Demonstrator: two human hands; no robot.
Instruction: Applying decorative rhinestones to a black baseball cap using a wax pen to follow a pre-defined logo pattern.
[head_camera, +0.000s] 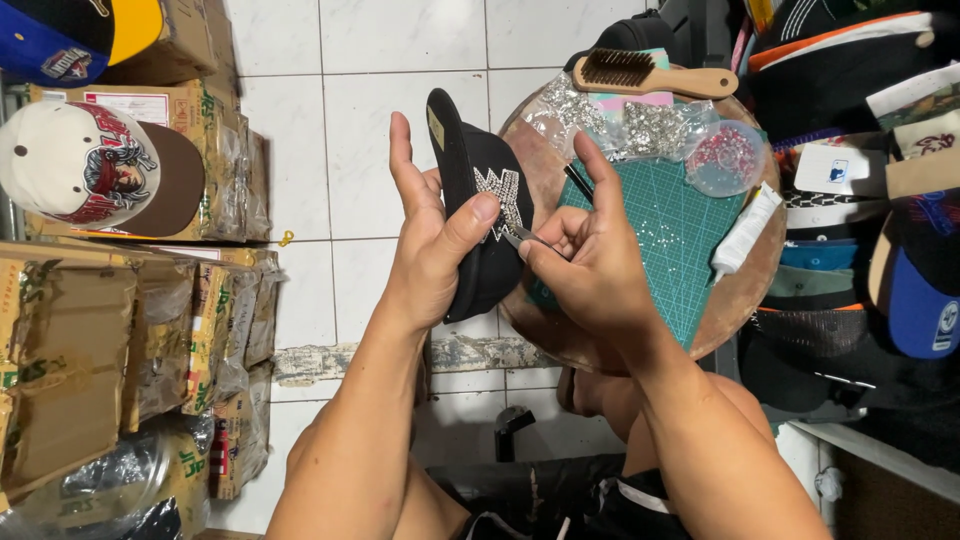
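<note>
My left hand (430, 225) holds a black cap (480, 165) upright, thumb pressed on its front beside a sparkling rhinestone emblem (503, 200). My right hand (590, 250) pinches thin metal tweezers (527, 237) whose tip touches the emblem's lower edge. Both hands hover over the left edge of a round wooden table (740, 300) with a green cutting mat (680, 240).
On the table lie bags of silver rhinestones (640, 125), a dish of red stones (722, 155), a white glue tube (745, 232) and a wooden brush (650, 72). Stacked caps (870, 200) fill the right. Cardboard boxes (130, 330) with a cream cap (95, 170) stand left on the white tiled floor.
</note>
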